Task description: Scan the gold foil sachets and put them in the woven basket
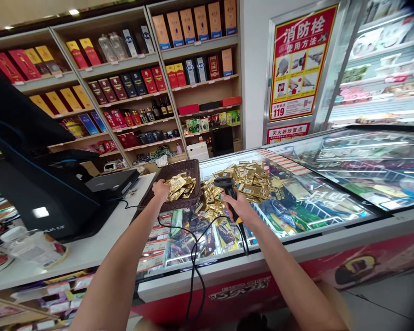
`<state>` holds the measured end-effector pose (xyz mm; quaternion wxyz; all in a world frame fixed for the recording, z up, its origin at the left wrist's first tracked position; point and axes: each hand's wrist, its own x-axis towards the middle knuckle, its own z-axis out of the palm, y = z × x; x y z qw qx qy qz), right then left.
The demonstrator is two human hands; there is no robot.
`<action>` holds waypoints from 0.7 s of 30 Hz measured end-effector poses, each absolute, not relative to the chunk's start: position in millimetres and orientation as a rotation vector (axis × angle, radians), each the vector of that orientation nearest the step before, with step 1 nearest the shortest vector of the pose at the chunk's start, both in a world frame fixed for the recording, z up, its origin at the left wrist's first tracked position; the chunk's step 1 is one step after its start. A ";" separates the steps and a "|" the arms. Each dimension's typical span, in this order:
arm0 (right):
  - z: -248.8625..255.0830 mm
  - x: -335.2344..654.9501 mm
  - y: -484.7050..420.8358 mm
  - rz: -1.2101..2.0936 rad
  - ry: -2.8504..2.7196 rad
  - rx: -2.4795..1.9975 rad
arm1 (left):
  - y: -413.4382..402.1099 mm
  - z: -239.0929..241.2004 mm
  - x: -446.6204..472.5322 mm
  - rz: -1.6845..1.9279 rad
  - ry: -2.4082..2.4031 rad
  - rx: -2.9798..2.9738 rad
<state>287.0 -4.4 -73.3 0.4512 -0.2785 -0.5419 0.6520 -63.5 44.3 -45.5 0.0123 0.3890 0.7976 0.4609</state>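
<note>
My left hand (160, 189) reaches into a dark woven basket (165, 175) and is closed on a gold sachet (174, 184); more gold sachets lie in the basket beside it. My right hand (240, 209) grips a black barcode scanner (227, 186) by its handle, head pointing at a heap of gold sachets (248, 180) spread on the glass lid of the chest freezer (296, 216). The scanner's black cable (193, 257) hangs over the freezer's front edge.
A black till screen (24, 138) and its base stand on the white counter (100, 239) at left. Shelves of boxed bottles (131, 78) fill the back wall. A red fire-hydrant poster (298, 59) hangs at right, beside a glass-door fridge (382, 69).
</note>
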 end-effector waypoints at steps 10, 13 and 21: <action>-87.0 365.6 12.2 1.501 -1.105 -0.795 | 128.7 -60.6 100.4 0.949 2.005 1.955; -94.4 388.1 17.5 1.486 -1.035 -0.839 | 144.3 -71.0 154.5 0.716 1.830 2.041; -108.0 415.0 23.6 1.475 -1.031 -0.842 | 163.1 -89.9 214.1 0.591 2.004 1.754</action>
